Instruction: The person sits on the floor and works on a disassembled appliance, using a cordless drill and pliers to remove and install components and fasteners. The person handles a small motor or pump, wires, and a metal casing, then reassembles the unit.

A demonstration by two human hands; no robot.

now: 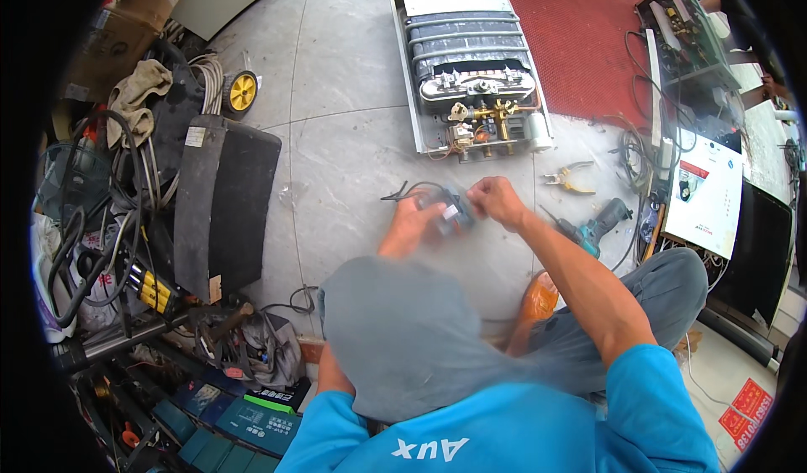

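My left hand [409, 223] is closed around a small dark blue-grey box-shaped part [455, 212] with a white label. Black wires [409, 191] trail from the part past my left fingers. Close beside the part's right side, my right hand [498, 201] has its thumb and fingers pinched together. What lies in that pinch, if anything, is too small to make out. Just beyond both hands lies an opened gas water heater [471, 78], its pipes, burner and brass valve fittings [496, 120] exposed.
Pliers [572, 178] and a teal cordless drill [598, 227] lie to the right. Farther right are cables [636, 158] and a white panel [704, 191]. On the left stand a black casing [225, 208] and a yellow wheel [243, 91]. A red mat [563, 44] covers the far floor.
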